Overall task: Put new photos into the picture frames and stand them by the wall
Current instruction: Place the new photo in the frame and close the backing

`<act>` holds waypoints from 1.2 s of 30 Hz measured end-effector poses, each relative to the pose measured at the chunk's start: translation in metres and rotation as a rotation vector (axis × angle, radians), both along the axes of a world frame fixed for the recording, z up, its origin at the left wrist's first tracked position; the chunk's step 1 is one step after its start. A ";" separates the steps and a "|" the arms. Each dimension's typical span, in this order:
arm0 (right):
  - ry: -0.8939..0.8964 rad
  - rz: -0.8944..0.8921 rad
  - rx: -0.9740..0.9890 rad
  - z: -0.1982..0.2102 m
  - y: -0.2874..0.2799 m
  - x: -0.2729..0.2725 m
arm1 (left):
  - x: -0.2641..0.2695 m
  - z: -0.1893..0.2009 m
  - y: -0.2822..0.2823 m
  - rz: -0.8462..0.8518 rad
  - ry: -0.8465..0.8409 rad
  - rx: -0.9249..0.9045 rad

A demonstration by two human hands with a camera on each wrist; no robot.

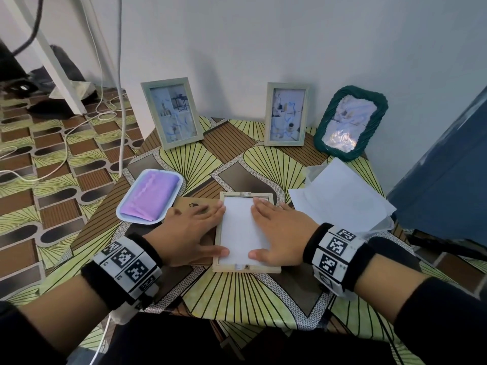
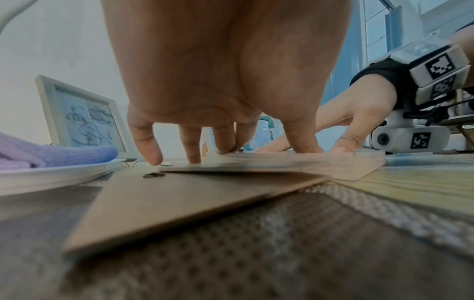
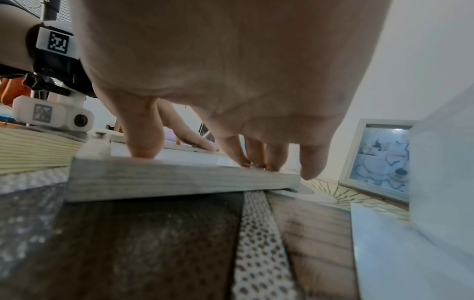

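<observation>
Both hands' fingers flat, spread: left hand (image 1: 193,234), right hand (image 1: 276,227) pressing photo (image 1: 241,230) into face-down frame (image 1: 263,268). Risk: uneven pressure skews photo.

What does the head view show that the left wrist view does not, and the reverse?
Only the head view shows the white sheet lying in the wooden frame, and the loose papers. Only the left wrist view shows the frame's edge resting on the cardboard backing. Both show the left hand and right hand pressing on the frame, and the purple cloth.
</observation>
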State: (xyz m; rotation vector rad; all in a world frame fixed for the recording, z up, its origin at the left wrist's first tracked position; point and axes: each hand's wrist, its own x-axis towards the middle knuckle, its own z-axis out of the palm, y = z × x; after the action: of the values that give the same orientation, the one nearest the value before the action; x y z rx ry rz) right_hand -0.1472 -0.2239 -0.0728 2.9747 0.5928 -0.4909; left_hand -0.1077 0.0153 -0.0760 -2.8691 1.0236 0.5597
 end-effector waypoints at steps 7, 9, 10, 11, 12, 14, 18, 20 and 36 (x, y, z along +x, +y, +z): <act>0.002 -0.035 0.096 0.006 -0.005 -0.012 | 0.006 0.006 0.016 -0.037 0.054 -0.114; 0.026 -0.034 0.095 0.007 -0.007 -0.016 | 0.005 0.007 0.023 -0.097 0.030 -0.037; 0.032 -0.032 0.094 0.007 -0.008 -0.018 | 0.004 0.006 0.026 -0.122 0.008 0.038; 0.036 -0.031 0.092 0.006 -0.008 -0.019 | 0.003 0.005 0.030 -0.139 -0.025 0.106; 0.041 -0.030 0.089 0.006 -0.008 -0.021 | 0.001 0.004 0.034 -0.150 -0.058 0.149; 0.052 -0.030 0.081 0.007 -0.008 -0.022 | -0.004 0.001 0.041 -0.163 -0.083 0.173; 0.083 -0.033 0.081 0.009 -0.009 -0.022 | -0.014 -0.002 0.045 -0.184 -0.045 0.181; 0.096 -0.036 0.090 0.009 -0.010 -0.022 | -0.018 -0.002 0.044 -0.196 -0.045 0.178; 0.051 -0.041 0.126 0.001 -0.014 -0.021 | -0.044 0.006 0.057 0.034 0.047 -0.337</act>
State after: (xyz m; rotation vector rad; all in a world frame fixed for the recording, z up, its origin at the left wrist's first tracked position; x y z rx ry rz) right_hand -0.1687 -0.2380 -0.0716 3.1069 0.5899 -0.5548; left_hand -0.1517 0.0723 -0.0699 -3.1818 1.1812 0.5016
